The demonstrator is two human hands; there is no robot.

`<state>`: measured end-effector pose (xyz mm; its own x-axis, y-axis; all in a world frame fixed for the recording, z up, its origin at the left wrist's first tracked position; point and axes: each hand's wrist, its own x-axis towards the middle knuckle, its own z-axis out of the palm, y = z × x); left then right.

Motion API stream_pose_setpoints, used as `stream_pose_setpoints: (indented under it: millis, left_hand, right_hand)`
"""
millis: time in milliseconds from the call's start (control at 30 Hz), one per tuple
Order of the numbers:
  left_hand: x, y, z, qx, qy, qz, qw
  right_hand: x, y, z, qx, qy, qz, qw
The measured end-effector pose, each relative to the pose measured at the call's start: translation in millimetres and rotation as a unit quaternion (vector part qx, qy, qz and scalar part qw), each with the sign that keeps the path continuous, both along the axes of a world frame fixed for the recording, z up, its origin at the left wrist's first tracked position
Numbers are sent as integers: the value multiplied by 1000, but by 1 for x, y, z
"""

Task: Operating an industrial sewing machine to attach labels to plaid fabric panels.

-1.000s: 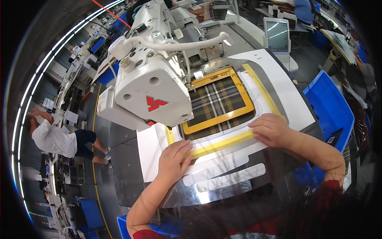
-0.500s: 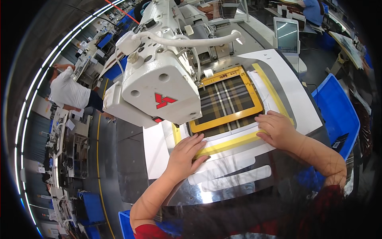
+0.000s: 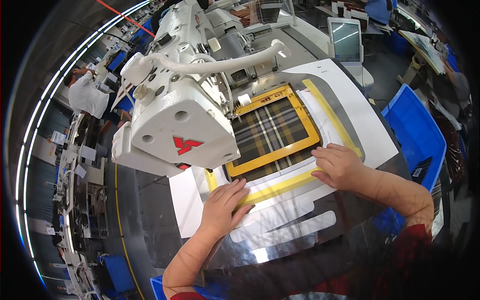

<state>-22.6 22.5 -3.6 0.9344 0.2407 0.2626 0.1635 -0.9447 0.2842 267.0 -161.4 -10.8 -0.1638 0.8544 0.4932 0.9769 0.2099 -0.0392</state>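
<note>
Dark plaid fabric (image 3: 270,131) lies flat under a yellow rectangular frame (image 3: 290,149), beside the white head of a sewing machine (image 3: 185,125). Around it sits a clear template sheet edged with yellow strips (image 3: 280,187), over white paper (image 3: 370,127). My left hand (image 3: 223,204) rests on the template's near left corner, fingers stretched forward and thumb apart. On the near right corner lies my right hand (image 3: 340,165), fingers bent a little and thumb spread from them, touching the template's edge. Neither hand grips anything. The machine head hides the frame's left side and the needle.
A blue bin (image 3: 417,140) stands right of the dark machine table (image 3: 165,200). A small screen (image 3: 346,42) is at the back right. A white hose (image 3: 215,65) arches over the head. Another person (image 3: 89,95) stands far left, beyond a yellow floor line (image 3: 119,200).
The whole view has shifted, so the machine and template appear farther left. Both hands stay at the same template corners. No change in the fabric or frame shows.
</note>
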Motion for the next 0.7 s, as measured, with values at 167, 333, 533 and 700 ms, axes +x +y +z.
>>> stream_pose_setpoints:
  millis: [167, 333, 533, 700]
  left_hand:
    - [2, -3, 12, 0, 26, -25, 999]
    - [8, -70, 17, -103, 85, -130, 982]
    - [4, -87, 4, 33, 138, -152, 978]
    - [1, -79, 2, 26, 81, -141, 986]
  right_hand:
    - [0, 4, -4, 41, 5, 23, 999]
    - [36, -17, -3, 63, 79, -20, 995]
    - [156, -165, -3, 318, 320, -370, 812]
    - [212, -266, -111, -400, 236, -516, 719]
